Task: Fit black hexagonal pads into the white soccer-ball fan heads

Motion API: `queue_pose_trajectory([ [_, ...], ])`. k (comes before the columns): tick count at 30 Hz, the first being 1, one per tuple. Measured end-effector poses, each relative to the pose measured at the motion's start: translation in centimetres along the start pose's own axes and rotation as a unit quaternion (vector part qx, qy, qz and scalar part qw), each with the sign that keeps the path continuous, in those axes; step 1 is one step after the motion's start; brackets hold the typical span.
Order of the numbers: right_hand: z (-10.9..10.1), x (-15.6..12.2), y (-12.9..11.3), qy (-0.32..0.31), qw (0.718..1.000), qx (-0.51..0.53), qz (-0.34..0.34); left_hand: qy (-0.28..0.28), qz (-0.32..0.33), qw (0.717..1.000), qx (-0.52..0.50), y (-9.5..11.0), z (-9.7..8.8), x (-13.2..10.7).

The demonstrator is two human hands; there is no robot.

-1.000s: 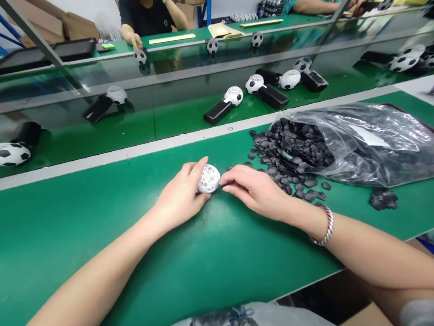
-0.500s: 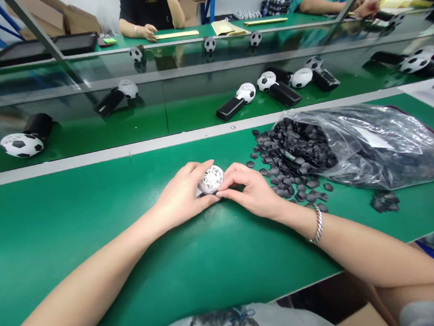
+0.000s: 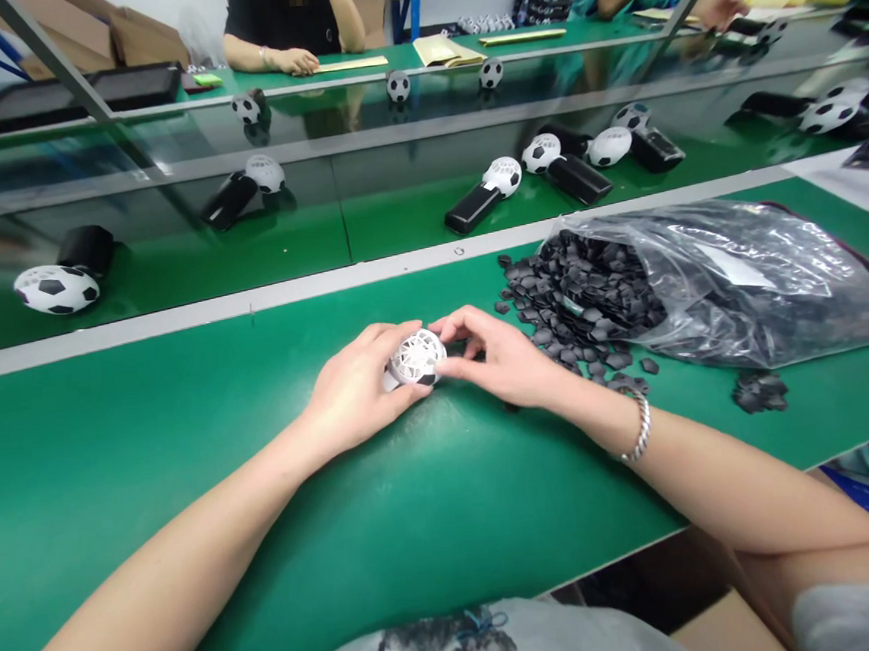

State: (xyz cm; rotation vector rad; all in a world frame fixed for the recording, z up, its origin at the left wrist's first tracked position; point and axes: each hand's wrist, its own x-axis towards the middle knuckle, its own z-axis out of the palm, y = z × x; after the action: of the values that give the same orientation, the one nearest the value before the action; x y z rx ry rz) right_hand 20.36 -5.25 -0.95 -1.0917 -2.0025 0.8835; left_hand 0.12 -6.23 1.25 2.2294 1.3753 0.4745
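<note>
Above the green tabletop I hold a small handheld fan with a white, slotted, football-patterned head [image 3: 417,355]. My left hand [image 3: 360,382] is wrapped around its left side, thumb along the near edge. A dark patch shows low on the near side of the head. The fan's handle is mostly hidden by my left palm. My right hand [image 3: 493,358] grips the right edge of the head between thumb and fingertips. Close to its right lies a heap of small black plastic pieces [image 3: 596,278], spilling from a clear plastic bag [image 3: 769,284].
Beyond the pale ledge [image 3: 215,315], a green belt carries several football-headed fans, one of them a black-handled fan [image 3: 474,207]. A small clump of black pieces [image 3: 760,391] lies right of my wrist. Across the belt two people sit at another green bench [image 3: 353,59].
My right thumb and fingers have spread from a pinch at the head's near right edge to both sides of its right rim. A dark patch now shows there. The belt's fans have shifted right.
</note>
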Motion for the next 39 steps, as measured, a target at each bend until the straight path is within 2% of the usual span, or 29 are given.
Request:
queue_pose_trajectory([
  [4, -1.5, 0.4, 1.0, -0.026, 0.982, -0.184, 0.026, -0.026, -0.057, 0.998, 0.014, 0.0, -0.5, 0.2],
  [6, -1.6, 0.4, 1.2, -0.060, 0.975, -0.212, 0.044, -0.035, -0.027, 0.999, 0.027, -0.1, -0.8, 0.3],
  [9, -1.5, 0.3, 0.9, -0.078, 0.976, -0.200, 0.035, -0.031, 0.037, 0.997, 0.068, -0.4, -0.9, 0.3],
  [14, -1.3, -0.3, -0.1, -0.069, 0.996, -0.059, 0.004, -0.034, 0.078, 0.992, 0.095, -0.8, -0.8, 0.5],
  [17, -1.3, -0.6, -0.3, -0.066, 0.995, 0.052, 0.062, -0.038, 0.086, 0.991, 0.094, -1.0, -0.8, 0.6],
  [20, -1.2, -0.7, -0.3, -0.084, 0.975, 0.159, 0.134, -0.040, 0.087, 0.991, 0.095, -1.0, -0.7, 0.6],
  [22, -1.3, -0.8, -0.3, -0.086, 0.963, 0.212, 0.142, -0.038, 0.085, 0.991, 0.096, -0.9, -0.7, 0.6],
  [25, -1.3, -0.7, -0.5, -0.074, 0.962, 0.234, 0.121, -0.033, 0.087, 0.991, 0.099, -0.9, -0.6, 0.4],
  [32, -1.3, -0.9, -0.2, -0.064, 0.984, 0.147, 0.076, -0.045, 0.083, 0.990, 0.102, -0.8, -0.5, 0.3],
  [35, -1.5, -0.9, -0.1, -0.058, 0.996, 0.067, 0.004, -0.045, 0.081, 0.991, 0.100, -0.6, -0.6, 0.2],
  [39, -1.7, -0.9, -0.4, 0.001, 0.993, -0.073, -0.096, -0.044, 0.080, 0.991, 0.101, -0.6, -0.5, 0.1],
])
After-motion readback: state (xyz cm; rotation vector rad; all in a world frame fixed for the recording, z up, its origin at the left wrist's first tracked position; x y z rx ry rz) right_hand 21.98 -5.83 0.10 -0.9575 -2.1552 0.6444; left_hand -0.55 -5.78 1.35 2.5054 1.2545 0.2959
